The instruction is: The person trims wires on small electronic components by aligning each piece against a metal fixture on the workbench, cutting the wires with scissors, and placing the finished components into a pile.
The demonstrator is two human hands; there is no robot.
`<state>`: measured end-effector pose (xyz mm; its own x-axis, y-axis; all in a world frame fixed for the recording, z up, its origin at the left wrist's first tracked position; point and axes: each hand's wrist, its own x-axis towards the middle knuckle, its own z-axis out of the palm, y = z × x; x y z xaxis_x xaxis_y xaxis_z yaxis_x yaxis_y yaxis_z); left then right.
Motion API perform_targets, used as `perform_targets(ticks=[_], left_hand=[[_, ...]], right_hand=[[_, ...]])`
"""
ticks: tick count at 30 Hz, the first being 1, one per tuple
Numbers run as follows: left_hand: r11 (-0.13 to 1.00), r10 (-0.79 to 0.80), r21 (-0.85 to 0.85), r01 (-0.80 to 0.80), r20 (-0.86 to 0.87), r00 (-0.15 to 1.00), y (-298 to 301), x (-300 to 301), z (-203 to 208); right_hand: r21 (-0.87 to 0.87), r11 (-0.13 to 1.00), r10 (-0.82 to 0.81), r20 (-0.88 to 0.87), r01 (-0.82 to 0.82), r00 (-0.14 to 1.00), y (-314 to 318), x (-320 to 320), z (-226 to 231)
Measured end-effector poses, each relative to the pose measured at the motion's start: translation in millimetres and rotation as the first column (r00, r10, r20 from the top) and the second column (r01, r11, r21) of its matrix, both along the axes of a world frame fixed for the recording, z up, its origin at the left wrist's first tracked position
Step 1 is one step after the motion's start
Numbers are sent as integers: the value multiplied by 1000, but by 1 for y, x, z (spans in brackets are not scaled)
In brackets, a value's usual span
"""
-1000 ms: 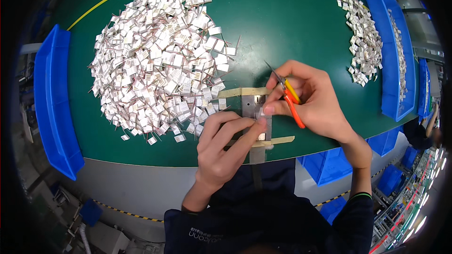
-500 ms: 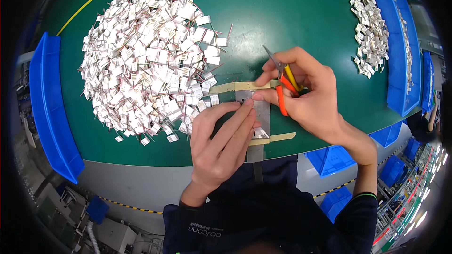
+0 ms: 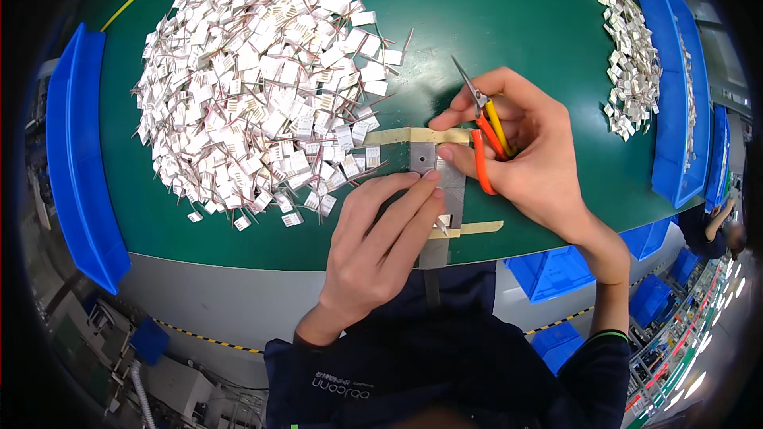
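In my right hand point(image 3: 534, 147) is a pair of small snips point(image 3: 486, 115) with orange and yellow handles, its pointed blades directed up and left. The right thumb tip rests by the upper part of a grey metal plate point(image 3: 422, 158) that has a round hole in it. My left hand point(image 3: 373, 242) bends over the same plate, its fingertips close together and pressed down just below the hole. The left thumb is hidden, and I cannot make out what lies under those fingers. A small white piece point(image 3: 442, 223) shows beside them at the plate's lower end.
Masking tape point(image 3: 389, 137) crosses the plate's top; another strip point(image 3: 481, 227) crosses below. A large heap of white connectors with thin wires point(image 3: 246, 95) lies left, a smaller heap point(image 3: 632, 56) far right. Blue bins point(image 3: 75, 167) point(image 3: 675, 111) flank the green table point(image 3: 477, 16). Another person point(image 3: 711, 226) stands at right.
My left fingertips have slid down the plate, uncovering its hole. The right thumb has parted from the left fingers. The whole view has shifted slightly, and the snips stay in my right hand.
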<state>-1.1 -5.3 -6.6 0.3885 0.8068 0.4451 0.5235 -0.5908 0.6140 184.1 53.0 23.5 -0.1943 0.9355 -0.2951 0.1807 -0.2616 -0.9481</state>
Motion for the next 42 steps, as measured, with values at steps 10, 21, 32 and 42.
perform_targets(ticks=[10, 21, 32, 42], left_hand=[[1000, 7, 1, -7, -1, 1000, -1, -1, 6], [994, -48, 97, 53, -50, 998, 1, -1, 6], [982, -38, 182, 55, -96, 995, 0, 1, 4], [974, -37, 218, 65, -128, 991, -2, 0, 2]], right_hand=[[93, 993, 71, -46, -66, 996, 3, 4, -4], [25, 988, 156, -284, -156, 946, 10, 30, 5], [-191, 847, 352, -499, -496, 792, 9, 46, 13], [-490, 756, 359, -243, -434, 901, 11, 44, 18]])
